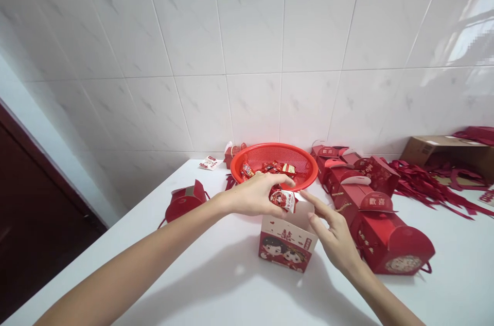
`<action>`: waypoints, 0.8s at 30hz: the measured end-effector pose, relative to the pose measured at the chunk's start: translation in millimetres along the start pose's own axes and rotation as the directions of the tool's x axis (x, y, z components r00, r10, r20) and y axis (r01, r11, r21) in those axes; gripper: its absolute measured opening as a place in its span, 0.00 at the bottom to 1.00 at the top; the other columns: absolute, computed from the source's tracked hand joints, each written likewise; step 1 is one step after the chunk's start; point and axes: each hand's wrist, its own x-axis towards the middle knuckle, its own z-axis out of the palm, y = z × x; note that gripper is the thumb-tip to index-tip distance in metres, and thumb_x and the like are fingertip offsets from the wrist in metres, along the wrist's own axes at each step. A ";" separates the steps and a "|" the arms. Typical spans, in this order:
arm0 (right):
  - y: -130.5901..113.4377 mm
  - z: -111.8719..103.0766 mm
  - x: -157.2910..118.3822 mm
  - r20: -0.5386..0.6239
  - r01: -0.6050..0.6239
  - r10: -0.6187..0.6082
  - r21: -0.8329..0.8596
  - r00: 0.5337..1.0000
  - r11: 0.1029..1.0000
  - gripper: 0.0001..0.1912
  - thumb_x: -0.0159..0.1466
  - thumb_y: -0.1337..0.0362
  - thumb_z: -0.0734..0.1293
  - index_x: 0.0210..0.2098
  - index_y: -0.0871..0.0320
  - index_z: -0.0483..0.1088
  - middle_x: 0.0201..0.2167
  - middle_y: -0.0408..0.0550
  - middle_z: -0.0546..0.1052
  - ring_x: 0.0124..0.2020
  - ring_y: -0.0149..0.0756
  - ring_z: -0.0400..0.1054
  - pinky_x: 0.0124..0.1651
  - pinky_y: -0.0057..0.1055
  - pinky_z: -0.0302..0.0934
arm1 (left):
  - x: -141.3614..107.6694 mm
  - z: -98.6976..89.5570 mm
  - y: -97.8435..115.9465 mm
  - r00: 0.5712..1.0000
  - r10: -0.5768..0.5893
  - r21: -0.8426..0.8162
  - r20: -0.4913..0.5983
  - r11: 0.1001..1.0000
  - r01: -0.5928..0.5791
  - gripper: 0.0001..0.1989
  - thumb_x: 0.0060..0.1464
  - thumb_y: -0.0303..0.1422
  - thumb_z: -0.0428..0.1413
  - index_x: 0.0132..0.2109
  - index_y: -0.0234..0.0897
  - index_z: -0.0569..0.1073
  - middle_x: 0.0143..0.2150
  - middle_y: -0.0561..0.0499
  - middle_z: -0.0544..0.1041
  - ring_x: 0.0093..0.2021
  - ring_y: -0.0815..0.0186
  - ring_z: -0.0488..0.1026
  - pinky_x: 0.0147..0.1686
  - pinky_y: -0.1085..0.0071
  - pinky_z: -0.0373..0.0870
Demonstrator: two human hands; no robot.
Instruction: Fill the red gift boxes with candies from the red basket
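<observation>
My left hand (252,195) reaches in from the left, its thumb and fingers closed on a small white and red wrapped candy (287,201). It holds this just above the mouth of an upright cream and red paper gift box (286,254) printed with two cartoon figures. At the box's right rim is my right hand (337,238), with the index finger along the top edge and the thumb against the side. Its other fingers are partly hidden. Right behind the box, a red plastic sieve basket (278,148) contains several wrapped candies (272,167).
Several closed red gift boxes (389,243) stand in a row at right. Another red box (186,201) lies at left. Dark red ribbons (417,182) spread beside an open cardboard carton (428,148). The white table (208,274) meets a tiled wall (254,105).
</observation>
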 end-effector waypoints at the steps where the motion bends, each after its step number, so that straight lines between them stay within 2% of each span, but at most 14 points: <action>1: 0.1 0.0 0.0 -0.001 0.004 -0.004 0.004 1.000 1.000 0.28 0.64 0.56 0.60 0.59 0.61 0.72 0.52 0.54 0.79 0.47 0.47 0.76 0.47 0.40 0.72 | 0.7 1.1 -1.3 1.000 0.000 0.000 -0.001 1.000 0.000 0.29 0.48 0.34 0.67 0.58 0.40 0.72 0.59 0.47 0.75 0.56 0.54 0.72 0.51 0.62 0.67; 7: -2.1 -0.8 0.3 -0.007 0.019 -0.019 0.004 1.000 1.000 0.26 0.63 0.59 0.61 0.58 0.59 0.73 0.53 0.52 0.79 0.43 0.45 0.77 0.43 0.37 0.72 | 1.1 2.0 -3.1 1.000 0.004 -0.015 -0.014 1.000 -0.004 0.32 0.46 0.40 0.69 0.57 0.39 0.72 0.57 0.45 0.75 0.56 0.53 0.72 0.52 0.60 0.67; 10: -4.0 -0.9 0.5 -0.011 0.015 -0.016 -0.014 1.000 1.000 0.27 0.63 0.58 0.60 0.58 0.60 0.73 0.49 0.53 0.81 0.39 0.44 0.77 0.42 0.37 0.72 | -0.8 1.2 -2.3 0.999 -0.051 -0.052 0.007 0.997 0.051 0.34 0.44 0.43 0.69 0.58 0.40 0.72 0.51 0.45 0.77 0.48 0.55 0.76 0.45 0.61 0.70; 13: -6.0 -1.0 0.6 0.002 0.007 -0.007 -0.013 1.000 1.000 0.26 0.64 0.57 0.59 0.58 0.59 0.74 0.46 0.52 0.82 0.40 0.45 0.77 0.41 0.37 0.71 | -2.7 0.9 -2.9 0.996 -0.073 -0.111 0.054 0.991 0.079 0.35 0.45 0.42 0.69 0.60 0.41 0.70 0.47 0.47 0.78 0.38 0.61 0.77 0.39 0.64 0.72; 15: -6.9 -1.1 0.5 0.003 0.000 0.000 -0.016 1.000 1.000 0.26 0.64 0.57 0.59 0.57 0.59 0.74 0.45 0.52 0.82 0.41 0.45 0.77 0.43 0.37 0.71 | -3.8 0.9 -3.6 0.996 -0.064 -0.134 0.063 0.988 0.072 0.33 0.48 0.40 0.67 0.60 0.40 0.70 0.46 0.48 0.78 0.36 0.63 0.77 0.37 0.66 0.72; 20: -6.4 -1.2 0.5 0.004 0.006 -0.006 -0.024 1.000 1.000 0.26 0.64 0.57 0.59 0.56 0.59 0.74 0.42 0.52 0.82 0.40 0.44 0.76 0.45 0.38 0.70 | -8.2 -0.1 -5.7 1.000 0.016 -0.066 0.005 0.998 -0.015 0.17 0.56 0.37 0.60 0.52 0.39 0.76 0.47 0.47 0.79 0.39 0.63 0.77 0.40 0.65 0.72; 22: -5.4 -1.1 0.1 0.009 -0.004 0.005 -0.024 1.000 1.000 0.26 0.65 0.56 0.59 0.57 0.60 0.73 0.42 0.52 0.82 0.42 0.45 0.76 0.44 0.38 0.70 | -12.4 -0.3 -8.0 0.999 0.041 -0.013 -0.031 0.999 -0.041 0.18 0.56 0.39 0.60 0.53 0.39 0.76 0.50 0.46 0.78 0.44 0.60 0.76 0.45 0.63 0.72; 24: -4.6 -0.7 -0.5 0.009 -0.009 0.009 -0.010 1.000 1.000 0.27 0.65 0.56 0.59 0.58 0.62 0.72 0.48 0.54 0.81 0.45 0.45 0.76 0.45 0.37 0.70 | -18.3 1.1 -11.3 0.998 0.029 0.004 -0.061 1.000 -0.029 0.27 0.53 0.42 0.63 0.58 0.42 0.73 0.56 0.44 0.75 0.50 0.56 0.74 0.51 0.58 0.71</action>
